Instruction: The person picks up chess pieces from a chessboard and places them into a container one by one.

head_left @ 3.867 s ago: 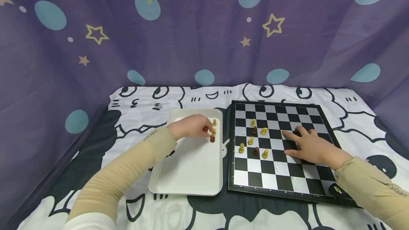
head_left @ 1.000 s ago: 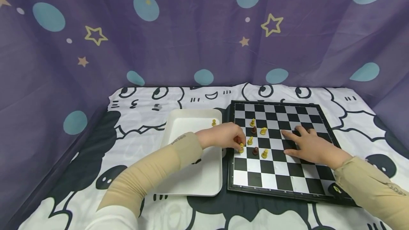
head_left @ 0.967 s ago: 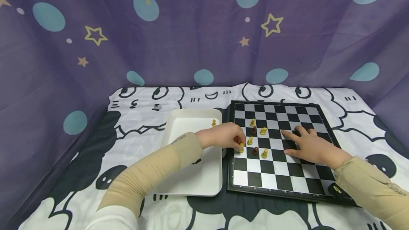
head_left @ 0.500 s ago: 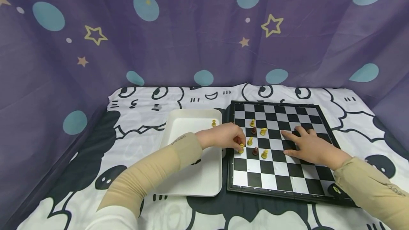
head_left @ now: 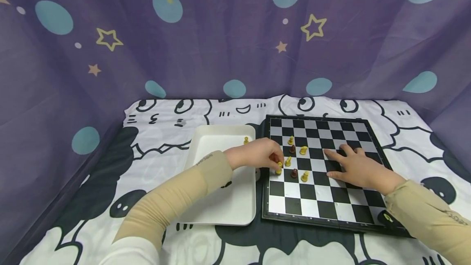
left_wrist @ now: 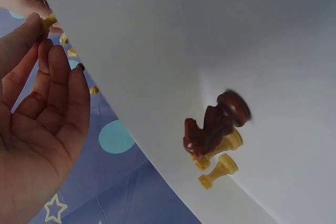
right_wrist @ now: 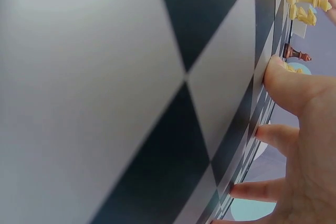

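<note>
My left hand (head_left: 262, 153) reaches across the tray to the left edge of the chessboard (head_left: 324, 207). Its thumb and forefinger pinch a yellow chess piece (left_wrist: 50, 21), partly covered by the fingertips in the head view. To the right of that piece stand a yellow knight (head_left: 303, 150), a dark red chess piece (head_left: 294, 173), another yellow chess piece (head_left: 305, 176) and several more. My right hand (head_left: 355, 169) lies spread over the board's right half, thumb and fingertips touching the squares, holding nothing.
Left of the board is a white tray (head_left: 217, 212). Inside it, the left wrist view shows a dark red knight (left_wrist: 212, 124) and two yellow pieces, one of them a rook (left_wrist: 218, 171). A patterned cloth (head_left: 191, 244) covers the table; a purple curtain (head_left: 220, 52) hangs behind.
Since the oldest frame, my left hand has moved right, from the tray's chess pieces to the yellow piece on the board. Lately its fingertips have shifted slightly on that piece. My right hand stays put.
</note>
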A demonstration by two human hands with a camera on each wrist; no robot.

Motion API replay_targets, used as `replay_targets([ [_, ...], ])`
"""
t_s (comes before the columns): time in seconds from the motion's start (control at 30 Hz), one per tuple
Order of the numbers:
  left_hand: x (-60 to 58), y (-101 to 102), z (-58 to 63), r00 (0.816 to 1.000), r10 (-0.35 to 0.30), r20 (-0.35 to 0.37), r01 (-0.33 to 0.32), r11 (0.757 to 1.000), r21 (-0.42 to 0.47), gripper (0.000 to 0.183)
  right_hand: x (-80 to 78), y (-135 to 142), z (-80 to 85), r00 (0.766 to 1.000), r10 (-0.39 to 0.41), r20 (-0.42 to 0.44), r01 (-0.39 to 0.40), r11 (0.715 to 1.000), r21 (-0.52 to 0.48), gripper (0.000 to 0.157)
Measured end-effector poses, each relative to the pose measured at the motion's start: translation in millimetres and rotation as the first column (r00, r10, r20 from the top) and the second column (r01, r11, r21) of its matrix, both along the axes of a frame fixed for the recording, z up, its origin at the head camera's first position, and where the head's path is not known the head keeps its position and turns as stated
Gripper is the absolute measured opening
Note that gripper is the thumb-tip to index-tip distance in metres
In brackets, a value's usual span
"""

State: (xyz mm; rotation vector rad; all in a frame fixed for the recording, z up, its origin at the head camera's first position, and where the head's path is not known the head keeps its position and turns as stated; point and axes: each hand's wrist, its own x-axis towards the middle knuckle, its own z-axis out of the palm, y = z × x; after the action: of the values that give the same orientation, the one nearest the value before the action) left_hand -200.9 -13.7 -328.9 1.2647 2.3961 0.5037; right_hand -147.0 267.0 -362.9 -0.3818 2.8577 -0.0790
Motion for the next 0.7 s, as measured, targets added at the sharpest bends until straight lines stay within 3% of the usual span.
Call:
replay_targets([
  [0.43,0.4,-5.6,6.2,0.999,0.018,-0.038,-0.018,1.000,0.008,0.014,0.8,-0.1,1.3,1.000,0.003,-0.001,-0.003,1.000,0.003,0.081],
  [0.7,-0.7,-13.6,9.7,0.999,0.036,-0.025,-0.035,0.999,0.042,0.016,0.2,0.2,0.2,1.000,0.006,-0.001,-0.006,1.000,0.006,0.081],
])
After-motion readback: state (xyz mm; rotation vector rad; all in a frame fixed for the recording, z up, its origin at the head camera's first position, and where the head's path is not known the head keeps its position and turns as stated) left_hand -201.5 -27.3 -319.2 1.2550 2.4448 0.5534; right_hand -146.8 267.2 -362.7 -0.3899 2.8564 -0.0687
